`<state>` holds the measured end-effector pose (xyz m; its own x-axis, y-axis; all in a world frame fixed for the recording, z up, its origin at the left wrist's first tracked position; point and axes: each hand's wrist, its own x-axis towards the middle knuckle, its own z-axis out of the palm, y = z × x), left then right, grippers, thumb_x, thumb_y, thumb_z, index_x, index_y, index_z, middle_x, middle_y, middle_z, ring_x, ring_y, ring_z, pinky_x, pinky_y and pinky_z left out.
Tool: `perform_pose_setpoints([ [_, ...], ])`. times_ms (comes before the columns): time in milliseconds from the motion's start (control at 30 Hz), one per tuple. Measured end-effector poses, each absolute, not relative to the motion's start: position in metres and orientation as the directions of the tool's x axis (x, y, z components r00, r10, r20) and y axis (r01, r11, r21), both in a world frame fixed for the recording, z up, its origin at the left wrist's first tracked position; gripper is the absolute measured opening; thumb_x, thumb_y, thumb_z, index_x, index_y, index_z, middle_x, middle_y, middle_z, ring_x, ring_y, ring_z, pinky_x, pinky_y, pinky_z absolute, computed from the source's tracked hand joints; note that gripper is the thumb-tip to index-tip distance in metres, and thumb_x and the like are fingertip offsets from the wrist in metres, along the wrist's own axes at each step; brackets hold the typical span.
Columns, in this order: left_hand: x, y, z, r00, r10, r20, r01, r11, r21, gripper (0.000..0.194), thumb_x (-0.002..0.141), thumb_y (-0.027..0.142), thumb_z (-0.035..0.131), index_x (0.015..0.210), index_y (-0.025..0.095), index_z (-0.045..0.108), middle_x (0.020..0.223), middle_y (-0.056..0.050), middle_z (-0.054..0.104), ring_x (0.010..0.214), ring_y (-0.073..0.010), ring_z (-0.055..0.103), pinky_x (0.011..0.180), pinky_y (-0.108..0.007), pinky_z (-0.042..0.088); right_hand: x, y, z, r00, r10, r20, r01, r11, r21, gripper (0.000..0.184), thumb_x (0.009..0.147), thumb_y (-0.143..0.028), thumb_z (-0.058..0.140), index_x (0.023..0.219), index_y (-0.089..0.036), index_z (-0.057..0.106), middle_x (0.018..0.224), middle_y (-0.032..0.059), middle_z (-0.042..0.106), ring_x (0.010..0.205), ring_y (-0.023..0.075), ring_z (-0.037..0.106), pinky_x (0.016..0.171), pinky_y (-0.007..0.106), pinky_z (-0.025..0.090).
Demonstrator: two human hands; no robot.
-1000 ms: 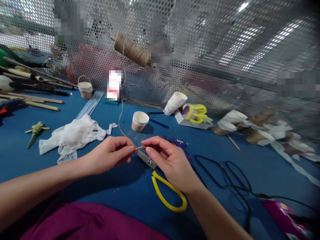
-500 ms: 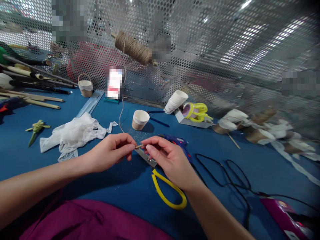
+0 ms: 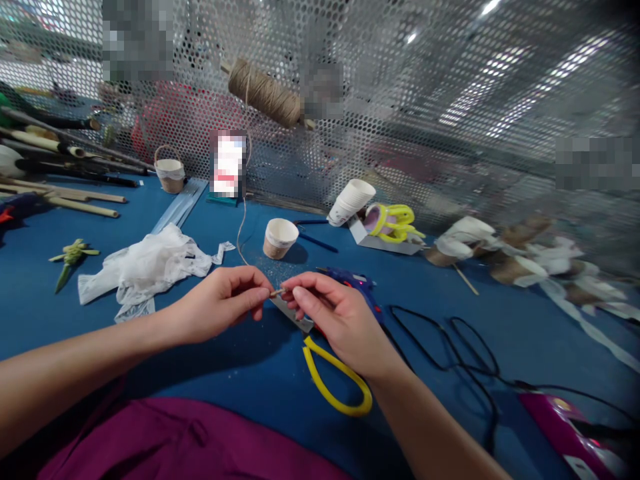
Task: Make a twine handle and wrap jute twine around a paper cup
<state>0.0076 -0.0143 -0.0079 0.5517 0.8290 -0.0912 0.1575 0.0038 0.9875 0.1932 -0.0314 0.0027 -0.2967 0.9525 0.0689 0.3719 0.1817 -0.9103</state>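
My left hand (image 3: 235, 297) pinches a strand of brown twine (image 3: 277, 293) between thumb and fingertips. Facing it, my right hand (image 3: 335, 310) grips the other end of the same short stretch, fingertips closed. The twine appears to run up from the left hand to a spool (image 3: 265, 93) hung on the mesh. Below the hands lie scissors with yellow handles (image 3: 345, 411), their blades partly hidden by my right hand. Just beyond stands a small paper cup (image 3: 277, 251) with a brown wrap and white lace at its rim. Behind my right hand rests a blue glue gun (image 3: 364, 283).
White lace (image 3: 150, 263) lies heaped at left, near a handled little basket (image 3: 171, 177) and a phone (image 3: 227, 167). Stacked paper cups (image 3: 353, 201) and a box (image 3: 385, 245) stand behind. At right are wrapped cups (image 3: 450, 248), a black cord (image 3: 425, 357) and a purple power strip (image 3: 555, 427).
Almost nothing differs. The hands keep their pinch on the twine in nearly the same place, and the whole view has shifted very slightly.
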Motion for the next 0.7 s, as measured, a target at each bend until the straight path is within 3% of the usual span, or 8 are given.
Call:
perform_pose_setpoints([
  [700, 0.007, -0.0143, -0.0065, 0.56, 0.818, -0.133, 0.189, 0.03, 0.981, 0.019, 0.084, 0.032, 0.043, 0.079, 0.015, 0.05, 0.055, 0.005, 0.051, 0.038, -0.0037, 0.034, 0.038, -0.016, 0.025, 0.1926, -0.0329, 0.0002, -0.33, 0.906, 0.266, 0.456, 0.4, -0.795, 0.013, 0.086, -0.024, 0.047, 0.089, -0.021, 0.059, 0.087, 0.0018, 0.062, 0.079, 0.013, 0.06, 0.072, 0.027, 0.048],
])
